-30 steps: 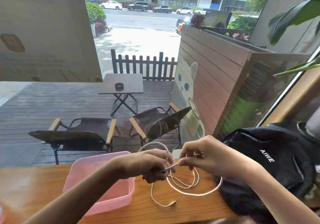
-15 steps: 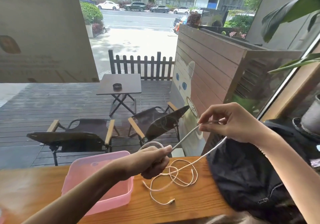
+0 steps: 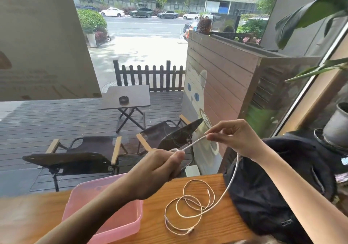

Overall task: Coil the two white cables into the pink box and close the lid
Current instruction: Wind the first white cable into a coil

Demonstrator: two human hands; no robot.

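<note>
Single head-worn view – forward and down, close over the wooden counter (image 3: 188,230), window beyond

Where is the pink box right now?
The pink box sits open on the wooden counter at lower left of the head view, under the left forearm, left of the loose cable loops.

- The box (image 3: 105,213) sat on the counter (image 3: 216,226), left of the loose cable (image 3: 190,206).
- A bag (image 3: 267,196) lay right of the cable, apparently touching it.
- Both hands (image 3: 160,170) (image 3: 233,138) were above the counter.
</note>
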